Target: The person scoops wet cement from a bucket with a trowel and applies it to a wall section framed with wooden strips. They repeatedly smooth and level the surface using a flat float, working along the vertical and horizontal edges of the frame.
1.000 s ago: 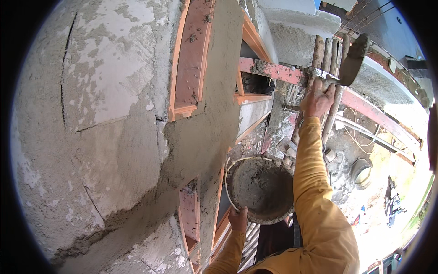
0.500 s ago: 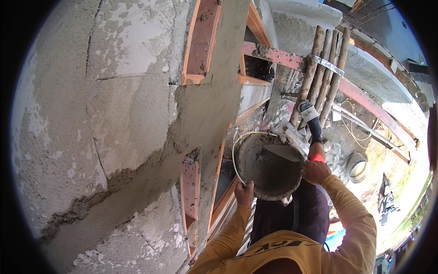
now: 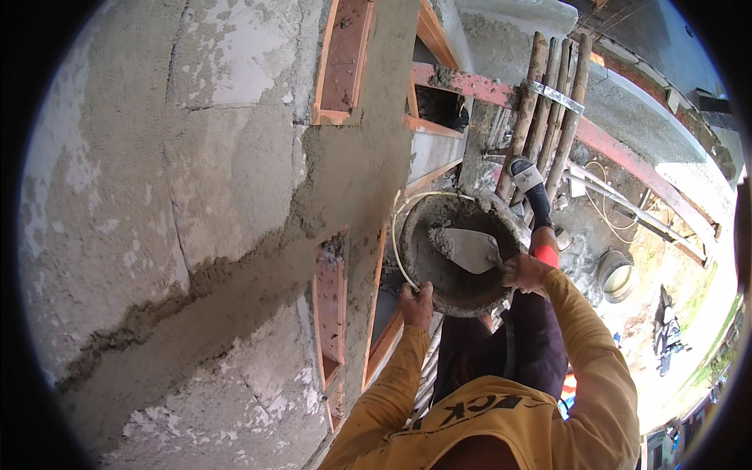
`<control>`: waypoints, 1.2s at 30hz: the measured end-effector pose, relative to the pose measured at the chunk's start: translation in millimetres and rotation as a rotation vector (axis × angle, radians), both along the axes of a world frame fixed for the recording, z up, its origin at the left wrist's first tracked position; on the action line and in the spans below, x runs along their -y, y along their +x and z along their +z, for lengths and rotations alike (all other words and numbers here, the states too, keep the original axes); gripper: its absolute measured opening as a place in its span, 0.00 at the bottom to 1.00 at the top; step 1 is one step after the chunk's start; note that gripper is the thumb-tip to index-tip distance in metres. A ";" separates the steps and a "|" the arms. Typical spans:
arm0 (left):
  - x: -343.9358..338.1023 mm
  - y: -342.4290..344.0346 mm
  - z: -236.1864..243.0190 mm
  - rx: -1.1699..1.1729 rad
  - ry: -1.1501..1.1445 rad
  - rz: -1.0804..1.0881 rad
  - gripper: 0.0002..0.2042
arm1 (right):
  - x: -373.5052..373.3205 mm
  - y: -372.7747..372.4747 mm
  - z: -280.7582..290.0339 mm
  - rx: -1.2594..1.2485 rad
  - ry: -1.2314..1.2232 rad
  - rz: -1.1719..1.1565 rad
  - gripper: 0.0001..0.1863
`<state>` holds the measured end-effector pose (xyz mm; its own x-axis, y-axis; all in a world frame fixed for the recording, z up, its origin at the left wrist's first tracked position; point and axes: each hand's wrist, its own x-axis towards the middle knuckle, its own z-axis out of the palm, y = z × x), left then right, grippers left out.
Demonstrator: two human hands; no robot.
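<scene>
My left hand (image 3: pixel 416 305) grips the white handle (image 3: pixel 401 247) at the near-left edge of a round, mortar-caked bucket (image 3: pixel 462 298). On the bucket's right, my right hand (image 3: pixel 525 272) is closed on the handle of a trowel, whose wide blade (image 3: pixel 466 251) lies inside the bucket among grey mortar. Beside the bucket, a wet band of grey render (image 3: pixel 345 172) runs across the wall (image 3: pixel 219 180), bordered by orange-pink timber frames (image 3: pixel 333 298). Beyond my hands, my foot in a sandal (image 3: pixel 529 184) rests on the wooden poles (image 3: pixel 521 121).
A pink board (image 3: pixel 470 84) crosses at the poles, with a metal strap (image 3: pixel 556 95) over them. Far below at the right are a pale bucket (image 3: pixel 616 278), a looped hose (image 3: pixel 607 219) and a motorbike (image 3: pixel 666 333). A concrete ledge (image 3: pixel 627 117) runs along the upper right.
My right hand has brought the trowel down from over the poles at the upper right into the bucket. The bucket, held by my left hand, sits higher in the picture.
</scene>
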<state>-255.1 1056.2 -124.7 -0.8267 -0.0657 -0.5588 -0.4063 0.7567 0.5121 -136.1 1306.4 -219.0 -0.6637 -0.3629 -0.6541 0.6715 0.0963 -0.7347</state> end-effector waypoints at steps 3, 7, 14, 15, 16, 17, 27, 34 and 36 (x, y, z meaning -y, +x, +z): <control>9.3 6.4 -5.3 -0.056 0.167 0.175 0.11 | 0.3 -16.9 31.2 0.102 -0.127 -0.150 0.09; 41.4 22.5 -22.1 0.021 0.126 0.242 0.13 | -11.6 -12.6 37.8 0.046 -0.150 -0.568 0.11; 79.3 50.0 -23.1 0.015 0.101 0.326 0.11 | -39.7 -35.0 41.6 -0.059 0.165 -1.127 0.17; 84.5 55.2 -19.2 0.016 0.125 0.362 0.10 | -34.8 -43.9 34.7 -0.053 0.283 -1.206 0.17; 89.0 58.0 -14.7 0.046 0.069 0.359 0.11 | -27.8 -53.5 27.9 -0.048 0.406 -1.286 0.16; 90.0 59.2 -9.0 0.072 0.022 0.354 0.11 | -18.5 -64.4 19.0 -0.109 0.471 -1.384 0.15; 150.3 101.0 -26.0 0.047 0.081 0.398 0.15 | 193.1 -86.5 66.9 -0.041 0.261 -0.698 0.16; 105.4 68.5 25.2 0.029 0.029 0.240 0.15 | 141.6 -68.7 85.6 -0.055 -0.207 -0.629 0.23; 94.6 63.6 37.7 -0.004 0.032 0.143 0.16 | 155.2 -76.1 97.3 -0.132 -0.430 -0.669 0.27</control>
